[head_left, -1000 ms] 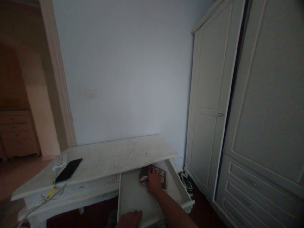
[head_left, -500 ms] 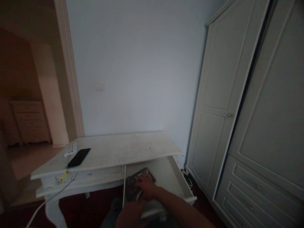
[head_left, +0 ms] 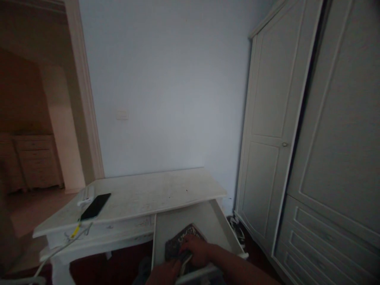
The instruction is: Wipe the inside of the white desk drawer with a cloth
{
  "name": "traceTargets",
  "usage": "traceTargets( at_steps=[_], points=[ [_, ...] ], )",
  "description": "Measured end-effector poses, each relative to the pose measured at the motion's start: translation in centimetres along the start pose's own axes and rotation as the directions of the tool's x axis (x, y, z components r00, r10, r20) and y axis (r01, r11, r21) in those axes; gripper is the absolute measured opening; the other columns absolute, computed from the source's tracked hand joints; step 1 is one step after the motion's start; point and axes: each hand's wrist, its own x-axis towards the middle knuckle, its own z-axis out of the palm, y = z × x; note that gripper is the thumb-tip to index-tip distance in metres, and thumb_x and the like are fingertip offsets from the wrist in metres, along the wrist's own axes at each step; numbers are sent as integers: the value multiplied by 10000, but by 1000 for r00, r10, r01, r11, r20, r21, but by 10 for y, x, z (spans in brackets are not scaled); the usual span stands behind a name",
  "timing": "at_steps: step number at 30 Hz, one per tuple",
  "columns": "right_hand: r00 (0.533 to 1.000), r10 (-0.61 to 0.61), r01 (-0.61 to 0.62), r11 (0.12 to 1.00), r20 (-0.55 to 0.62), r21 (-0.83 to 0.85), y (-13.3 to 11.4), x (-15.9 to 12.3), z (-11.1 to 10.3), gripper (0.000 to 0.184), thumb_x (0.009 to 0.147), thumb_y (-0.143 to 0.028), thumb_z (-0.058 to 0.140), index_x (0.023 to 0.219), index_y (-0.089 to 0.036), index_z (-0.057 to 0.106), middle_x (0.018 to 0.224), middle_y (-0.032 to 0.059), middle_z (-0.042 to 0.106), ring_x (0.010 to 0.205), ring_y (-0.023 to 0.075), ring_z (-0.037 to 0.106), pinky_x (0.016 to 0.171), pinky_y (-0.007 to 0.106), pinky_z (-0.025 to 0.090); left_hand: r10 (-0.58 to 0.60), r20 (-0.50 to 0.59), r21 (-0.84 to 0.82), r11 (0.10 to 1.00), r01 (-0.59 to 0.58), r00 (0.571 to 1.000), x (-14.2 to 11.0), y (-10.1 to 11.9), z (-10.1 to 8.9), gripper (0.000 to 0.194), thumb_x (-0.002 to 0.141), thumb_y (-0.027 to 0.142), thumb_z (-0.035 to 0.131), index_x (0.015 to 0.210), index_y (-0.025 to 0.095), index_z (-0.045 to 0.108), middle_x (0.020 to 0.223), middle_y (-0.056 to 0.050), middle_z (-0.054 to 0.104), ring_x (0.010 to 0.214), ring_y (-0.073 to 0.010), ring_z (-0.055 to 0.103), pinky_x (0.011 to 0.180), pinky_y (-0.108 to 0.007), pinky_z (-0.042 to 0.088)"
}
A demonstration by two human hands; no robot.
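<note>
A white drawer [head_left: 221, 225] is pulled out from the desk. Inside it lies a dark, flat, rectangular thing with a pale scroll pattern [head_left: 175, 243]; dim light hides whether it is a book or folded cloth. My right hand [head_left: 197, 250] lies across it, fingers closed over its near part, where a lighter edge shows. At its near left corner is my left hand [head_left: 166, 273], fingers bent against it and partly cut off by the frame's bottom.
On the white desk [head_left: 142, 194] lie a dark phone [head_left: 95, 206] and a small white box [head_left: 86, 196]. A white cable [head_left: 56, 251] with a yellow tag hangs off its left end. Right of the drawer stand shoes [head_left: 236, 229] and a tall wardrobe [head_left: 267, 118].
The dark patterned thing has shifted right and nearer to me in the drawer, and it has turned. Both hands have moved slightly right and down with it.
</note>
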Motion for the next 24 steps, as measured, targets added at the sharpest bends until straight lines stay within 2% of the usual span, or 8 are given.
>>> traceTargets(
  at_steps=[4,8,11,14,19,24],
  points=[
    [999,37,-36,996,-8,81,9,-15,-10,375,805,-295,722,1163,-219,806,1168,102,756,1146,295,660,1036,357,452,-11,-27,-9,1000,10,1000,-8,0,1,471,894,486,598,1329,307,619,1304,-92,738,1183,-312,705,1009,-405,550],
    [980,195,-187,970,-36,158,27,-39,-25,497,665,-203,747,1157,-227,819,1213,100,759,1154,314,673,1048,365,466,-20,-33,-2,1000,20,999,-13,2,1,512,905,493,579,1373,284,594,1356,-120,706,1252,-332,659,1070,-443,505],
    [936,342,-317,923,-86,220,43,-58,-39,574,574,-128,712,1126,-236,830,1195,88,771,1150,328,676,1048,384,479,-38,-1,34,999,38,999,-14,4,2,573,920,474,562,1454,267,553,1452,-137,653,1323,-345,615,1126,-475,465],
    [879,455,-414,876,-143,246,57,-66,-51,573,544,-91,659,1072,-223,836,1173,88,779,1156,343,675,1066,425,474,-42,-38,26,999,43,998,-17,6,4,597,923,477,567,1484,276,545,1497,-131,627,1360,-347,588,1165,-488,436],
    [786,587,-533,802,-193,271,64,-49,-51,559,577,-84,619,1092,-181,812,1146,111,783,1111,355,706,995,463,528,-24,-112,18,999,26,993,-23,10,3,572,943,474,547,1479,273,567,1476,-122,644,1321,-345,610,1150,-492,450],
    [699,661,-602,750,-273,276,45,-7,-35,549,696,-145,620,1225,-193,758,1259,137,751,1197,351,681,999,457,523,-16,-118,31,999,20,993,-21,9,7,563,949,488,553,1458,251,589,1411,-140,679,1279,-342,633,1125,-485,465]
  ],
)
